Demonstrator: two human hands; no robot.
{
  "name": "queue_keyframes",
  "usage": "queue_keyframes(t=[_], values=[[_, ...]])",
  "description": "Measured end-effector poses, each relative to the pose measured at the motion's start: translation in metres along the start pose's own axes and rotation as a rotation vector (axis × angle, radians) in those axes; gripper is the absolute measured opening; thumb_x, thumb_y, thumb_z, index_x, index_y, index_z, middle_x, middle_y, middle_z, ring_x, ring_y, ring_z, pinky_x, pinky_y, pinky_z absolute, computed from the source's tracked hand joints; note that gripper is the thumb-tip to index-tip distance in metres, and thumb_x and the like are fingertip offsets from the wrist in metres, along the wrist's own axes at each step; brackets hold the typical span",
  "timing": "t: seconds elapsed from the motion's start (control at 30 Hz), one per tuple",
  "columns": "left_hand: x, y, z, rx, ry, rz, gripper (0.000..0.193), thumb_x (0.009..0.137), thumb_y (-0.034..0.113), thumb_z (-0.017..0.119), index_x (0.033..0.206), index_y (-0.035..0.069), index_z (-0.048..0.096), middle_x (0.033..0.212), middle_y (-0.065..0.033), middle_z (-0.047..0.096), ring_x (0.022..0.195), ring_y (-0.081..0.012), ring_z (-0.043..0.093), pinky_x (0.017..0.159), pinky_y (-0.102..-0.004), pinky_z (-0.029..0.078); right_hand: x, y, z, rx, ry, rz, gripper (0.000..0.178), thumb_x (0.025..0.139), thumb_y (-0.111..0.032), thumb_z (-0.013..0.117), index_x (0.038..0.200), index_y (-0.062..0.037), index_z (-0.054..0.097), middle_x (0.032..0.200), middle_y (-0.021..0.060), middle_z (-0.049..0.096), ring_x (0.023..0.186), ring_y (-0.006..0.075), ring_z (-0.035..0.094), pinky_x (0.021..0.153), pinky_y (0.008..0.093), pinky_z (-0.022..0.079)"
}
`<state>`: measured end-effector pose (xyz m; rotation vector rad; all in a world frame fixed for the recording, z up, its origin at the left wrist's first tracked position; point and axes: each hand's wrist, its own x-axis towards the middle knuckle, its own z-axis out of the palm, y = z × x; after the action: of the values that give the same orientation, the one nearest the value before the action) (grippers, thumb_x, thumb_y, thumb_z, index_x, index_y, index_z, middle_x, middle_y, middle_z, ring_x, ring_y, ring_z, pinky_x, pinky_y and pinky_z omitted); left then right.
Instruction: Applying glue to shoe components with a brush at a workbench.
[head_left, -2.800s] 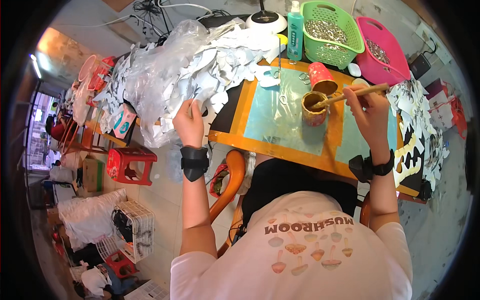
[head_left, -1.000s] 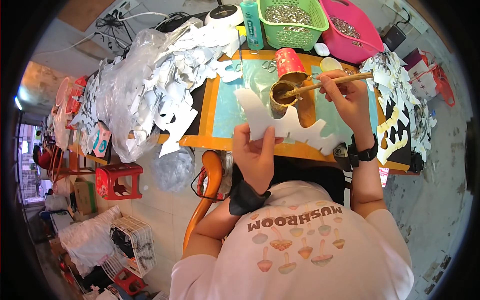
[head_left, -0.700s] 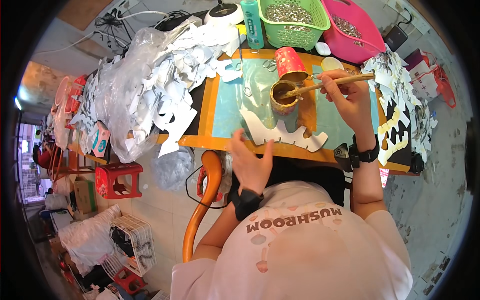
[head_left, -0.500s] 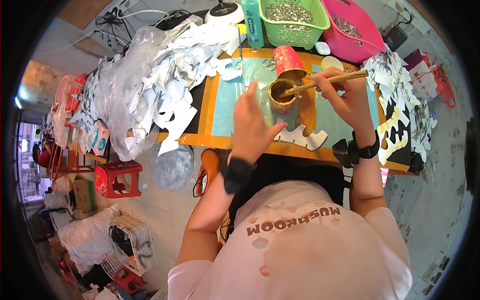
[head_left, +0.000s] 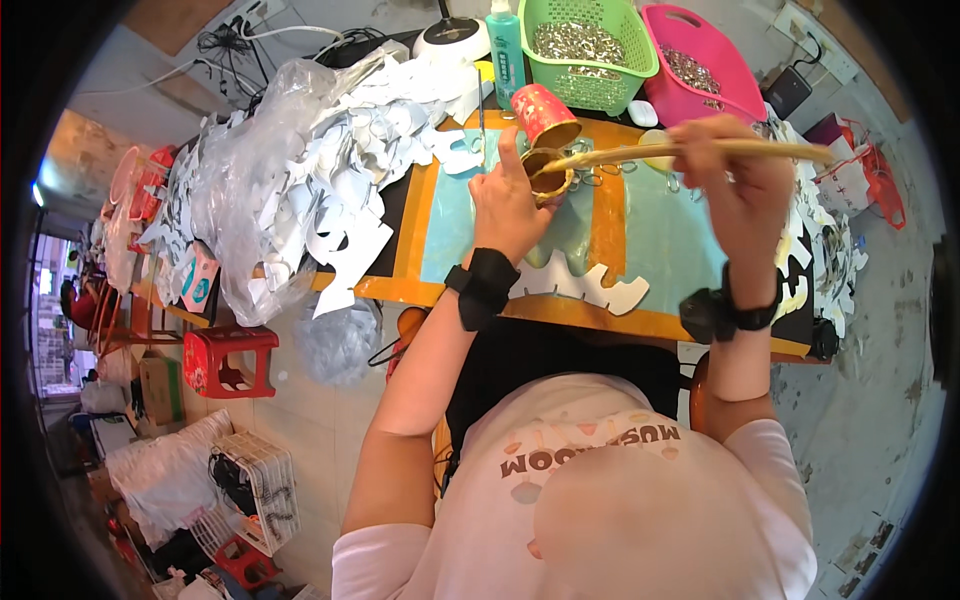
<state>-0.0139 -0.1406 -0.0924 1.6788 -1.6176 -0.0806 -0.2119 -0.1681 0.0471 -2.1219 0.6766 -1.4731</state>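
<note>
1. Our left hand [head_left: 507, 205], which had laid down the white cut piece [head_left: 580, 283], now curls round the stained cup [head_left: 556, 192] at its nine-to-six-o'clock side.
2. Our blurred right hand [head_left: 735, 185] pinches the wooden stick [head_left: 650, 153], pulled further toward three o'clock.
3. The piece lies unheld, between five and six o'clock from the cup; both hands seem committed to cup and stick.

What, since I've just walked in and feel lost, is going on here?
A person at a table holds a small crusted cup in the left hand. The right hand, blurred, grips a long wooden stick, its far end at the cup's mouth. A white cut-out piece lies near the table's front edge, with a heap of white pieces to the left.
</note>
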Motion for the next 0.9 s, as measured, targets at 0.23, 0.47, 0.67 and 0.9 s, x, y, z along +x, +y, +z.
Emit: queue_keyframes(t=[0.23,0.47,0.67,0.9], values=[[0.001,-0.006,-0.009,-0.186,-0.044,-0.064,0.097,0.058,0.013,0.086,0.129,0.008,0.021,0.094,-0.0143,0.066,0.086,-0.0350,0.064,0.078,-0.0432,0.047,0.008,0.059,0.063,-0.244,-0.304,-0.150,0.025,0.084,-0.019,0.066,0.069,-0.0002,0.062,0.049,0.0113,0.052,0.041,0.0230,0.054,0.041,0.0319,0.039],[0.001,-0.007,-0.002,-0.096,-0.003,-0.037,0.095,0.060,0.017,0.086,0.129,0.009,0.022,0.093,-0.0136,0.066,0.088,-0.0339,0.064,0.083,-0.0445,0.042,0.018,0.055,0.058,-0.087,-0.181,0.031,0.022,0.086,-0.017,0.065,0.078,0.0028,0.065,0.052,0.0076,0.057,0.045,0.0122,0.057,0.042,0.0247,0.041],[0.002,-0.008,0.000,-0.270,-0.096,-0.151,0.100,0.060,0.011,0.086,0.131,0.011,0.016,0.100,-0.0134,0.063,0.089,-0.0344,0.066,0.078,-0.0433,0.050,0.022,0.045,0.027,0.084,-0.044,0.273,0.021,0.089,-0.017,0.062,0.082,0.0014,0.067,0.057,0.0010,0.059,0.046,0.0035,0.053,0.042,0.0181,0.040],[-0.006,-0.022,-0.005,-0.334,-0.071,-0.037,0.120,0.052,0.019,0.090,0.139,0.006,0.009,0.115,-0.0254,0.055,0.104,-0.0405,0.058,0.088,-0.0418,0.049,0.014,0.063,0.018,0.274,0.081,0.447,0.022,0.092,-0.019,0.061,0.080,-0.0012,0.063,0.060,-0.0009,0.056,0.048,0.0030,0.049,0.043,0.0175,0.038]])
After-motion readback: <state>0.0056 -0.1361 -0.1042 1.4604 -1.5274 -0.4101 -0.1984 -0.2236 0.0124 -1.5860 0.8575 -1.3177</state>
